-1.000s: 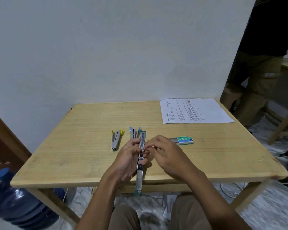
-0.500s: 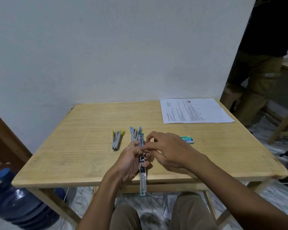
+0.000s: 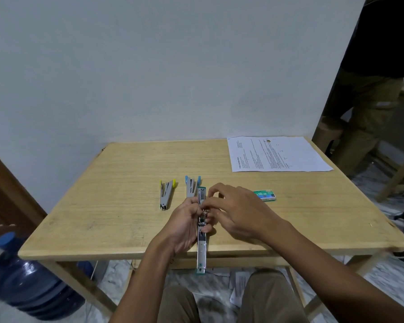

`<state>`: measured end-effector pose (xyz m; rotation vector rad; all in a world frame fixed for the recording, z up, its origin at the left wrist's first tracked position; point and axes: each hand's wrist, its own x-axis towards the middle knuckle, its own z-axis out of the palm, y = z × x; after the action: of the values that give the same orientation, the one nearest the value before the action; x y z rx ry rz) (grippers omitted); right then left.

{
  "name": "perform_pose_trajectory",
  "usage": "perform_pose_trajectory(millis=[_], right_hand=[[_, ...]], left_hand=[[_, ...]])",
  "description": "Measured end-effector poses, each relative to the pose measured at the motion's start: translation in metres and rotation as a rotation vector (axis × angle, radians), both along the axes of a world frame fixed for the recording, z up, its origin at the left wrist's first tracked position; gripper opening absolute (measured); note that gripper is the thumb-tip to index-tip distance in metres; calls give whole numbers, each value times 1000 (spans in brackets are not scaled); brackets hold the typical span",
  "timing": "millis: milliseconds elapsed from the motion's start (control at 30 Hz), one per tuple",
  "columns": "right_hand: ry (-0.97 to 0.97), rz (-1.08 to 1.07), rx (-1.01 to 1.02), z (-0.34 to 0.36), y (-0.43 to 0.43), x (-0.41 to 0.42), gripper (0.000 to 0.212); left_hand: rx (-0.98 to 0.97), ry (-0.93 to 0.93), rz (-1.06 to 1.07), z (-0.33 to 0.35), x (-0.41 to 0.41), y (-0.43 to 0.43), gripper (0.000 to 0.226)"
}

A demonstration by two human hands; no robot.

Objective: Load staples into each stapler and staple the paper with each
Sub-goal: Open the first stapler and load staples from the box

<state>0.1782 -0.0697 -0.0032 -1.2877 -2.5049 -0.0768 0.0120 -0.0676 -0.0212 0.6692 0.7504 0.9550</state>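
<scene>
The teal stapler (image 3: 201,248) is held over the near edge of the table, opened out flat into one long strip that runs from far to near. Its middle, at the hinge, is grasped by the left hand (image 3: 184,227), whose fingers are curled round it from the left side. Its far half is pinched from the right by the thumb and forefinger of the right hand (image 3: 238,210), the other fingers being bent above it; whether staples lie between those fingertips cannot be told. The stapler is seen as a silver metal channel with teal plastic at both ends, the near end hanging past the table edge above the lap. On the light wooden table (image 3: 126,183), a yellow-tipped stapler (image 3: 166,194) and a blue-tipped stapler (image 3: 191,186) are laid just left of the hands, a green staple box (image 3: 265,195) just right of them, and a printed sheet of paper (image 3: 275,153) at the far right corner. A blue water bottle (image 3: 21,280) is stood on the floor at the left, a pale wall (image 3: 173,66) is set behind, and a standing person (image 3: 378,89) is seen at the right.
</scene>
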Motion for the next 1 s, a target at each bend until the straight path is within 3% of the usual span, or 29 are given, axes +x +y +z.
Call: perform_pose_trajectory(millis=[233,433,500,667,1000], right_hand=[[-7,-75,136,-3,6,-5,33],[41,-164,16,-3,10,-6,36],[131,-160,-49,-2,8,-6,34],[574,14,-256,-6,-7,0,18],[687,26,-179,-21,-9,-8,13]], left_hand=[[-6,-13,6,-3,0,3,34],[-11,-77,-69,-5,-2,4,38],[-2,-97,-77,-7,-2,6,41],[-15,-67,-49,-17,-4,14,37],[24,-71,-62,-17,-3,13,30]])
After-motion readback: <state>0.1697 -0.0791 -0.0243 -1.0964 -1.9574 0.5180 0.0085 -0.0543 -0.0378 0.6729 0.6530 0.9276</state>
